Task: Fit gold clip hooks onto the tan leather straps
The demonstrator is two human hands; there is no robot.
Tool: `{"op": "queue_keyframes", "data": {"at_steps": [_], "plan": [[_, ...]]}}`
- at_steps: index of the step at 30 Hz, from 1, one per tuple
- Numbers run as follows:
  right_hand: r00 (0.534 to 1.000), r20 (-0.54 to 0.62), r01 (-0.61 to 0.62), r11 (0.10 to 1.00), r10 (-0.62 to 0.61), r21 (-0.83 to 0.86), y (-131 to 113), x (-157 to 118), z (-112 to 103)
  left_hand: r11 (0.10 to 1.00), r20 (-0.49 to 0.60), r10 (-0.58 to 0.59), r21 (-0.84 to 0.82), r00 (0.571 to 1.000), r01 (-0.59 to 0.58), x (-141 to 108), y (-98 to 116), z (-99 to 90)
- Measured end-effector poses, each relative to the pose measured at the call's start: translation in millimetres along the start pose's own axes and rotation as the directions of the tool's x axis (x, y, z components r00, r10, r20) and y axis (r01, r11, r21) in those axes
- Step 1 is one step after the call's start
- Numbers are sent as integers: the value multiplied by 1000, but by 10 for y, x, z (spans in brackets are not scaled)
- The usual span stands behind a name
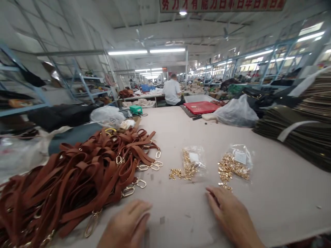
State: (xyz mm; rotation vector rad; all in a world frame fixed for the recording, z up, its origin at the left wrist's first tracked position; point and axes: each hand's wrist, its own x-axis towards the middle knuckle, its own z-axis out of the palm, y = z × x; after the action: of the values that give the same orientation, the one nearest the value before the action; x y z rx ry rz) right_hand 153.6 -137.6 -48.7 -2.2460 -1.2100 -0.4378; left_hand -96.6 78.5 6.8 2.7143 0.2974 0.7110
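My left hand (126, 224) is at the bottom, just right of a heap of brown leather straps (95, 165). Motion blurs it; its fingers are bent and I cannot make out anything in them. My right hand (231, 218) lies low over the table, thumb and forefinger close together at the tips. Anything between them is too small or hidden to tell. Just beyond it, small gold metal fittings (224, 168) spill from a clear plastic bag (244, 158). Left of those is a second clear bag (200, 160) with more gold fittings (176, 174). Gold oval rings (128, 191) hang from the strap ends.
The pale tabletop (176, 127) stretches away from me. Stacked dark panels (297, 134) stand at the right, near a plastic bag (239, 112) and a red tray (201, 107). A green box (136, 110) is at the back left. A person (171, 90) sits beyond the table.
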Motion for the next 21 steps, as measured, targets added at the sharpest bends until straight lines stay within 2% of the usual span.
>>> {"op": "queue_keyframes", "data": {"at_steps": [2, 4, 7, 12, 15, 18, 21], "plan": [[994, 83, 78, 997, -77, -7, -224, 151, 91, 979, 14, -126, 165, 992, 122, 72, -260, -236], [984, 151, 104, 992, -93, -67, -458, 320, 185, 938, 83, -243, 273, 967, 212, 120, -435, -376], [970, 241, 71, 982, -26, -176, -735, 568, 315, 891, 171, -334, 380, 927, 250, 171, -494, -438], [931, 365, 36, 985, 29, -171, -924, 785, 424, 862, 263, -340, 471, 903, 187, 261, -412, -349], [926, 374, 16, 987, 47, -162, -929, 785, 434, 869, 284, -325, 465, 902, 167, 272, -431, -301], [930, 365, 22, 989, 34, -147, -916, 760, 422, 879, 303, -310, 454, 901, 150, 196, -422, -258], [939, 345, 39, 991, 8, -128, -909, 739, 404, 901, 339, -279, 415, 899, 123, -8, -347, -194]]}}
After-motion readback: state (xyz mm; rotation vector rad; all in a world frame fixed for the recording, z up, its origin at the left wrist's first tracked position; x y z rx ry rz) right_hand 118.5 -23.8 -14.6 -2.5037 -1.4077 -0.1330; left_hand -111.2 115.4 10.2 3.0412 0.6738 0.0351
